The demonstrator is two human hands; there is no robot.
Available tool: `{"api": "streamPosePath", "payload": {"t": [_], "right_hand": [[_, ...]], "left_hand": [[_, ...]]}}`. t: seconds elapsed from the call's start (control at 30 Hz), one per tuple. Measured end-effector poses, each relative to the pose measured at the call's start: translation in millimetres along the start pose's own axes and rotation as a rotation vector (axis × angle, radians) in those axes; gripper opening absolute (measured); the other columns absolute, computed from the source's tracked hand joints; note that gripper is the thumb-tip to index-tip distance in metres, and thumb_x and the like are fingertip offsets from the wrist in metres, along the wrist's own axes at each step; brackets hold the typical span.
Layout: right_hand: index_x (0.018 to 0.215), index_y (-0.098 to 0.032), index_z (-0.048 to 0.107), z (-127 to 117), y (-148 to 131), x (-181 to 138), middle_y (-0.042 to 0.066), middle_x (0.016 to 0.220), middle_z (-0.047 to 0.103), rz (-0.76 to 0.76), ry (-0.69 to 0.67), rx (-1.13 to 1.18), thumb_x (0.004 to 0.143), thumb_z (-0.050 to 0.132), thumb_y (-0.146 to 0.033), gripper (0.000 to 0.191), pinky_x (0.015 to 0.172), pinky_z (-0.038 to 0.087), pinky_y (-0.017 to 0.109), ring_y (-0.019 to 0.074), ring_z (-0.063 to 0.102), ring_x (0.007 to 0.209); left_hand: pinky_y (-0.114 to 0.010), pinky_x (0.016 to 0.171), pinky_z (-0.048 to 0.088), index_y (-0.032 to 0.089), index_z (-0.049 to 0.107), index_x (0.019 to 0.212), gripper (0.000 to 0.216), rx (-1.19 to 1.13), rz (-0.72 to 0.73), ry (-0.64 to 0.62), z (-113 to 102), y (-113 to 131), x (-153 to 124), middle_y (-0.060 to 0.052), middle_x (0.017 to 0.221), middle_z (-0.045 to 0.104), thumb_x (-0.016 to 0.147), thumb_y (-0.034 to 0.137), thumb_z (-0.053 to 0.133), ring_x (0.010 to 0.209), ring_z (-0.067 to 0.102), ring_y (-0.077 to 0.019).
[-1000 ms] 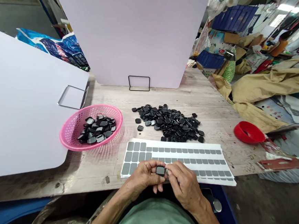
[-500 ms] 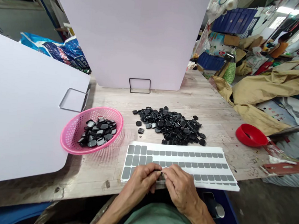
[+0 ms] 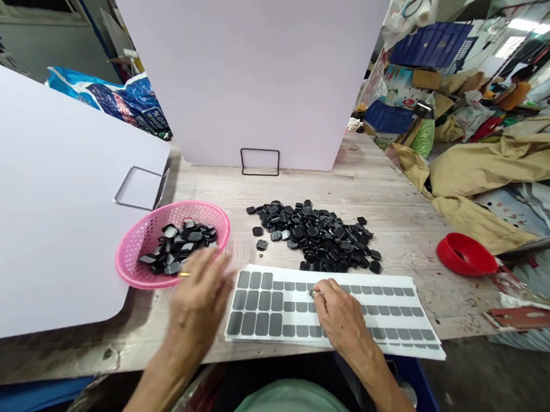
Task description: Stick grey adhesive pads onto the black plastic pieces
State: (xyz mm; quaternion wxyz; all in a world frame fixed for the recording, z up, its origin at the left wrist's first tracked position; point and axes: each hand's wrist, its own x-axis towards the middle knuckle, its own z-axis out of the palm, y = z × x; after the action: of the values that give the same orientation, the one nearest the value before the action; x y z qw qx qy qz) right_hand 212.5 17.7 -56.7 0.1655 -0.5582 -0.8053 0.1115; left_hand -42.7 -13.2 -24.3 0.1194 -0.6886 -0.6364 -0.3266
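My left hand (image 3: 199, 305) is smeared by motion at the near right rim of the pink basket (image 3: 125, 264). Its finger state is unclear, and a small yellow streak shows by the fingers. Black square pieces (image 3: 184, 240) with glossy or grey faces lie in the basket. Over the white sheet of grey stickers (image 3: 279, 274), my right hand (image 3: 343, 313) is closed, thumb against fingers. A tiny pale bit shows at its fingertips, too small to name. Behind the sheet lies a heap of black pieces (image 3: 320, 235).
A white board (image 3: 247, 70) with a wire stand stands behind, and another white board (image 3: 50, 214) is at the left. The red bowl (image 3: 466, 254) sits near the table's right edge. Brown cloth (image 3: 511, 167) and crates lie beyond. A person (image 3: 515, 91) is far off at right.
My hands were together over the sheet's front edge. My left hand has swung left to the basket, while my right hand has moved slightly right and forward over the sheet.
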Motion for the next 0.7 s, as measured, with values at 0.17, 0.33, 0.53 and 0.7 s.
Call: {"api": "streamPosePath", "payload": {"t": [0.17, 0.33, 0.53, 0.7], "right_hand": [[0.089, -0.020, 0.055, 10, -16, 16, 0.003, 0.085, 0.060, -0.029, -0.061, -0.130, 0.091, 0.040, -0.015, 0.016, 0.064, 0.036, 0.027, 0.0168, 0.059, 0.076], [0.087, -0.019, 0.055, 18, -29, 37, 0.005, 0.087, 0.061, -0.062, -0.073, -0.151, 0.091, 0.041, -0.015, 0.015, 0.064, 0.037, 0.027, 0.0168, 0.059, 0.076], [0.084, -0.020, 0.054, 24, -46, 51, 0.004, 0.086, 0.062, -0.113, -0.110, -0.145, 0.088, 0.045, -0.015, 0.011, 0.066, 0.039, 0.027, 0.0170, 0.060, 0.077], [0.085, -0.019, 0.054, 27, -55, 53, 0.004, 0.088, 0.061, -0.129, -0.134, -0.127, 0.087, 0.046, -0.015, 0.009, 0.067, 0.039, 0.027, 0.0179, 0.060, 0.079]], "left_hand": [[-0.050, 0.098, 0.040, 0.021, 0.059, 0.121, 0.046, -0.031, 0.213, -0.409, 54, 29, -46, -0.016, 0.138, 0.046, 0.082, 0.045, 0.056, 0.132, 0.032, -0.0380], [-0.056, 0.104, 0.027, 0.029, 0.053, 0.129, 0.052, 0.050, 0.183, -0.464, 66, 28, -60, -0.014, 0.143, 0.041, 0.081, 0.050, 0.056, 0.133, 0.030, -0.0378], [-0.053, 0.102, 0.029, 0.019, 0.049, 0.132, 0.065, 0.131, 0.165, -0.429, 65, 25, -64, -0.018, 0.138, 0.046, 0.078, 0.055, 0.056, 0.129, 0.038, -0.0365], [-0.053, 0.103, 0.027, 0.021, 0.047, 0.134, 0.063, 0.125, 0.160, -0.429, 66, 26, -65, -0.016, 0.139, 0.045, 0.079, 0.051, 0.057, 0.130, 0.037, -0.0363]]}}
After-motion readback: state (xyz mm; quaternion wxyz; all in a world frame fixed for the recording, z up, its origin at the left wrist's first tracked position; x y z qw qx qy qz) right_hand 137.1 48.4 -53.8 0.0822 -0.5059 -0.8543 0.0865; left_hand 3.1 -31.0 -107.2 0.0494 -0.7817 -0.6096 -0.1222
